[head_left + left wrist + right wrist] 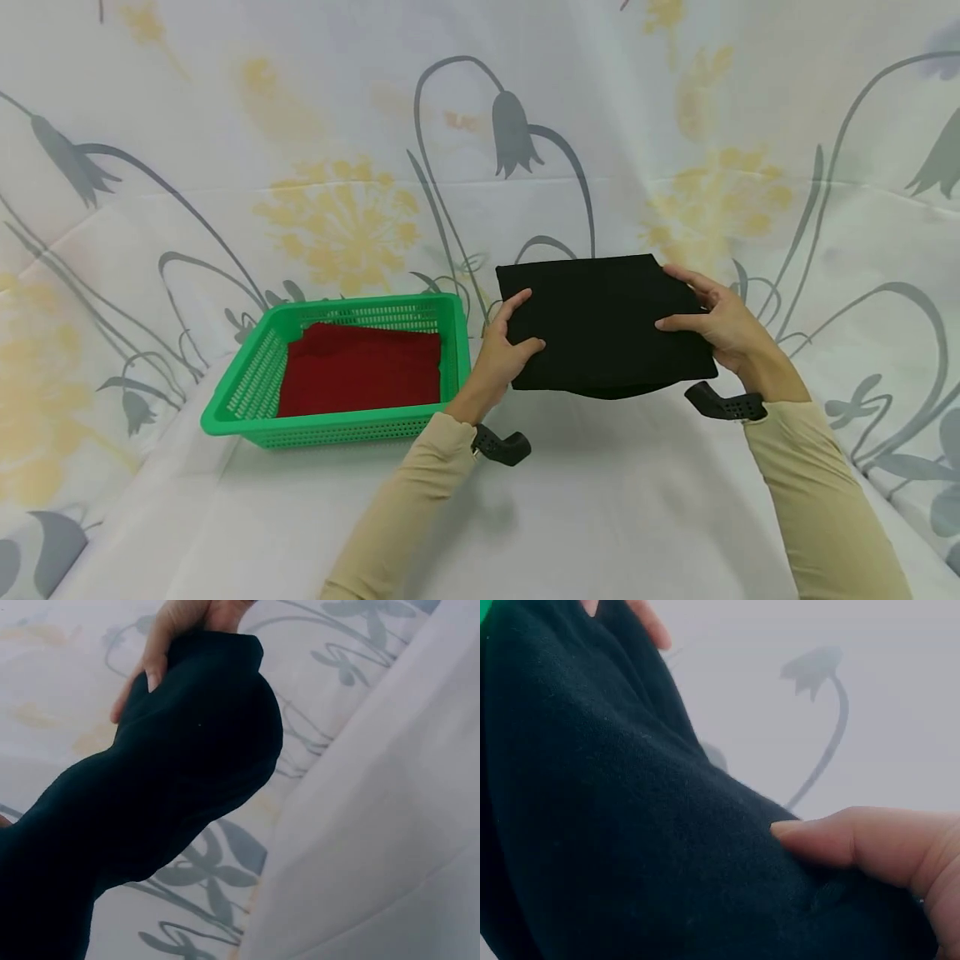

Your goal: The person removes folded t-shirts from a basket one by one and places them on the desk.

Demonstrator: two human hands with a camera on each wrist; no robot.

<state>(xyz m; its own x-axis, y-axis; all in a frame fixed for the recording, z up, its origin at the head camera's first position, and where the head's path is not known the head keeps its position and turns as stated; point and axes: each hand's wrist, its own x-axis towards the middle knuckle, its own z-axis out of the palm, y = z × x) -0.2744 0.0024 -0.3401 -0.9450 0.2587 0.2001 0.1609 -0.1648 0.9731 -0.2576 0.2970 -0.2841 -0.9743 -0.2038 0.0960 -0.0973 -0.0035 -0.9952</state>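
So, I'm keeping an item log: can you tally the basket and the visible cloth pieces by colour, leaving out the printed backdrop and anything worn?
Green: 1, the basket
Red: 1, the cloth lying in it
Black: 1, the cloth between the hands
Total: 3

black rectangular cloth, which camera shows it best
Head view: the black rectangular cloth shows almost whole, its outline mostly clear. The left wrist view crops it at left and bottom; the right wrist view gives a cropped close-up.
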